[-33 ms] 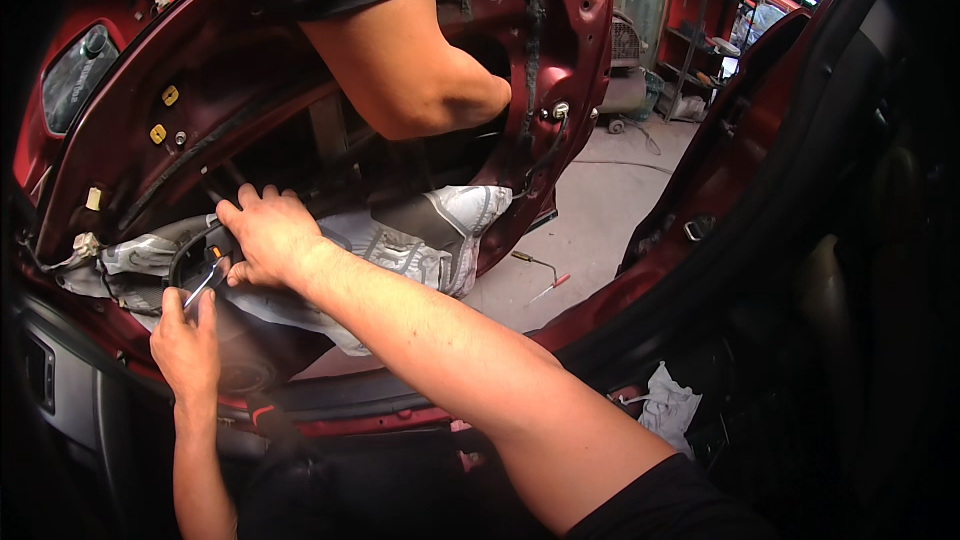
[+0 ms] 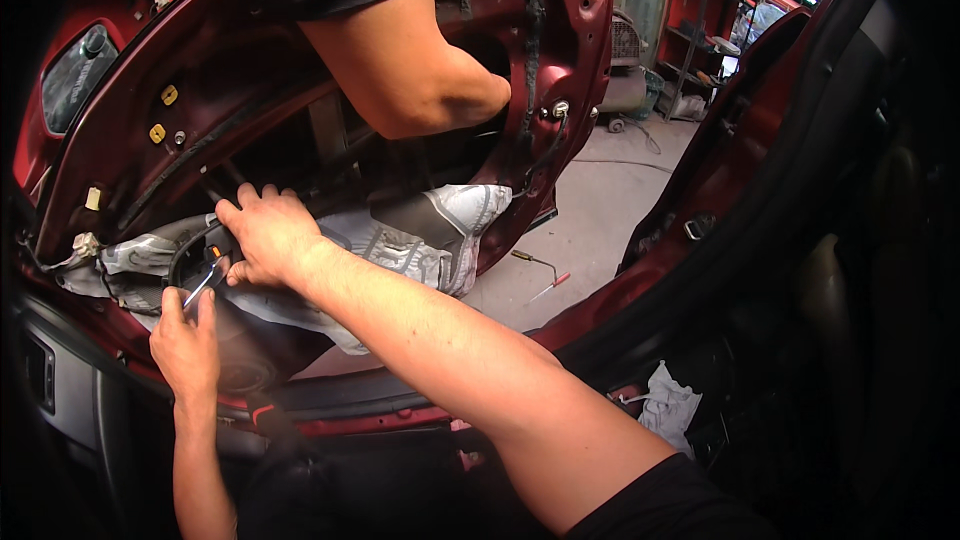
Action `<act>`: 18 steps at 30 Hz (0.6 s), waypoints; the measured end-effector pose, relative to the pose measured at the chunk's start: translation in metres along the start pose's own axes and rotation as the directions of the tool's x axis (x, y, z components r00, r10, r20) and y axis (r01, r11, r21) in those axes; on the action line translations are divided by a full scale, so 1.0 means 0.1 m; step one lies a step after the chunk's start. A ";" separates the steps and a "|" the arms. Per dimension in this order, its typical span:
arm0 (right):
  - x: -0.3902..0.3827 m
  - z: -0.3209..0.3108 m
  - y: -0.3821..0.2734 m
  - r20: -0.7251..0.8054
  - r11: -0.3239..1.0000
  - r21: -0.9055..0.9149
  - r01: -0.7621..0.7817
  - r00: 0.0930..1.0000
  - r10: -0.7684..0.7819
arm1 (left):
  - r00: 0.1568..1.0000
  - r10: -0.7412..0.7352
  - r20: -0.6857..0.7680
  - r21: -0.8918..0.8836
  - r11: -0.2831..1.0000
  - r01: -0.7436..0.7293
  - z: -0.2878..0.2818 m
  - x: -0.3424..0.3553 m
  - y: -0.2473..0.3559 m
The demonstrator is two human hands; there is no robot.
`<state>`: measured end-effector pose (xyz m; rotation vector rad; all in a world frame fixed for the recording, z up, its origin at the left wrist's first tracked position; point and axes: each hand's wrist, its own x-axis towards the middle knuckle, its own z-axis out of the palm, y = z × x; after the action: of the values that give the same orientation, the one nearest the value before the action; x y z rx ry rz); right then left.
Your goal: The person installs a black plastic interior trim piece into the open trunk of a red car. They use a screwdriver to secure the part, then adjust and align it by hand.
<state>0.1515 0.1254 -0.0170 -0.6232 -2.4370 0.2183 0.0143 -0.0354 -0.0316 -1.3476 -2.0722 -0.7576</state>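
Note:
My left hand (image 2: pixel 185 348) is closed around a slim silver wrench-like tool (image 2: pixel 203 286). The tool's widened upper end meets a small black part with an orange piece (image 2: pixel 213 253) at the lower opening of a dark red car door (image 2: pixel 120 140). Just right of it my right hand (image 2: pixel 270 240) spreads its fingers over the door's opening, against a pale, partly peeled lining sheet (image 2: pixel 395 255). What lies under that palm is hidden. Another person's bent arm (image 2: pixel 400 75) in a black sleeve reaches into the door from above, its hand out of sight inside.
A screwdriver-like tool with a bent shaft (image 2: pixel 537 264) and a red-handled tool (image 2: pixel 556 285) lie on the pale floor (image 2: pixel 610 200) beyond the door. A crumpled white cloth or bag (image 2: pixel 668 405) is at the lower right. Shelves (image 2: pixel 690 30) and an air compressor (image 2: pixel 625 80) stand farther off.

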 end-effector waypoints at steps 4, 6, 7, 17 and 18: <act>0.00 0.02 0.01 -0.024 1.000 0.012 0.007 1.000 -0.007 | 1.000 0.005 0.005 0.004 1.000 -0.005 -0.01 0.02 0.00; 0.00 0.01 0.01 -0.018 1.000 0.017 0.006 1.000 -0.006 | 1.000 0.009 0.002 -0.003 1.000 -0.009 -0.01 0.02 0.00; 0.01 -0.01 0.02 -0.020 1.000 0.017 0.009 1.000 -0.009 | 1.000 0.013 -0.009 -0.013 1.000 -0.013 0.00 0.03 0.00; 0.05 -0.04 0.02 -0.030 1.000 -0.008 0.014 0.999 -0.015 | 1.000 0.006 -0.015 0.003 1.000 -0.006 -0.03 0.05 0.03; 0.04 -0.04 0.01 -0.043 1.000 -0.009 0.023 0.999 -0.024 | 0.999 0.019 -0.033 -0.010 1.000 -0.019 -0.01 0.04 0.04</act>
<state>0.1515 0.1287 -0.0122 -0.5969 -2.4036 0.1828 0.0165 -0.0325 -0.0269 -1.3495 -2.0301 -0.7779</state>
